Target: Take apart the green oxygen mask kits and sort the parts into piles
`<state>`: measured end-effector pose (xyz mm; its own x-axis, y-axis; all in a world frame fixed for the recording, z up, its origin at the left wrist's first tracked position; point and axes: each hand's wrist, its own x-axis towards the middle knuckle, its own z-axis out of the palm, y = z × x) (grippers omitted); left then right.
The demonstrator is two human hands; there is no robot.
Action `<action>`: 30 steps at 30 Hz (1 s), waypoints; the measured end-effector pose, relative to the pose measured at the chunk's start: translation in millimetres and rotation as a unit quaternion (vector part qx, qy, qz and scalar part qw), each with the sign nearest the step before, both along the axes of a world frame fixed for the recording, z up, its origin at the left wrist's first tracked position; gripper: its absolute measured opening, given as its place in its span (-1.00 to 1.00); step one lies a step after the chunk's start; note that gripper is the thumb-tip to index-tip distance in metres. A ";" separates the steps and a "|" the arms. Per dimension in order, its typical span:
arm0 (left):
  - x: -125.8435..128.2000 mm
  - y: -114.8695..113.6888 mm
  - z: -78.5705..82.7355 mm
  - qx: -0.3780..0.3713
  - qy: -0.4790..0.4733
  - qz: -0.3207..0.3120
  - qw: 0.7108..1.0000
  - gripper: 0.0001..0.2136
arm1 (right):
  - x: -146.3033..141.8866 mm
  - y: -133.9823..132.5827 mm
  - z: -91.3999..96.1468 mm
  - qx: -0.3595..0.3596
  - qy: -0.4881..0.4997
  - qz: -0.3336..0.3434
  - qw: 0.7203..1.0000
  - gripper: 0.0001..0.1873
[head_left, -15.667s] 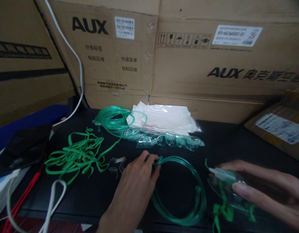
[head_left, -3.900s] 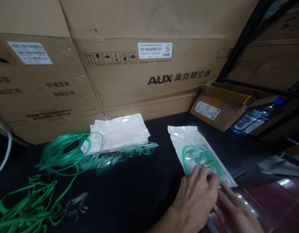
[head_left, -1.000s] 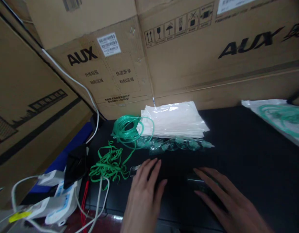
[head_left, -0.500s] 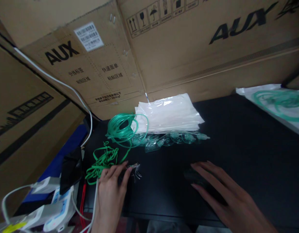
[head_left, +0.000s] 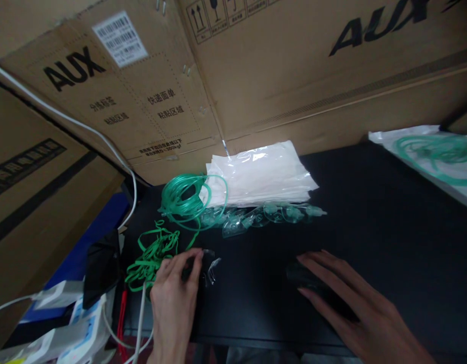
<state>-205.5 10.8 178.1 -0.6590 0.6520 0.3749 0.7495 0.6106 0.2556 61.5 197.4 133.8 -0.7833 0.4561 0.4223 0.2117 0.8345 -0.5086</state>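
My left hand (head_left: 176, 283) is at the left of the black table, its thumb and fingertips pinched together. What they hold, if anything, is too small to make out. Small clear strips (head_left: 213, 270) lie right beside those fingertips. A tangle of green elastic cord (head_left: 155, 258) is just left of this hand. On the right, my right hand (head_left: 347, 298) curves over a dark rounded computer mouse (head_left: 299, 275), partly hidden by the palm and fingers. Beyond both hands, clear green-tinted mask connectors (head_left: 252, 220) lie in a row next to coiled green tubing (head_left: 183, 197).
A stack of white plastic pouches (head_left: 259, 174) lies at the back. A pouch with green tubing (head_left: 438, 156) is at the far right. Cardboard boxes (head_left: 248, 91) wall the rear. A power strip (head_left: 77, 338), white cables (head_left: 119, 156) and a black pouch-like item (head_left: 102, 268) crowd the left.
My left fingertips have closed together, and the shiny piece seen at them before is no longer distinct. My right hand stays on the mouse. The view has shifted slightly.
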 end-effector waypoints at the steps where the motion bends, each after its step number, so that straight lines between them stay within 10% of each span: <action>1: 0.5 -0.1 -0.3 -0.001 -0.005 -0.005 1.000 -0.57 | -1.0 -0.6 0.6 -0.007 0.003 -0.007 1.000 -0.52; 30: 1.3 -44.0 0.3 -0.054 -0.091 -0.063 0.992 -0.69 | -1.7 0.0 0.9 -0.018 0.000 -0.013 1.000 -0.56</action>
<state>-204.2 -33.3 178.4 -0.6202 0.7634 0.1806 0.7692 0.5465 0.3312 59.8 197.4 134.8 -0.7708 0.4914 0.4054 0.2328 0.8097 -0.5387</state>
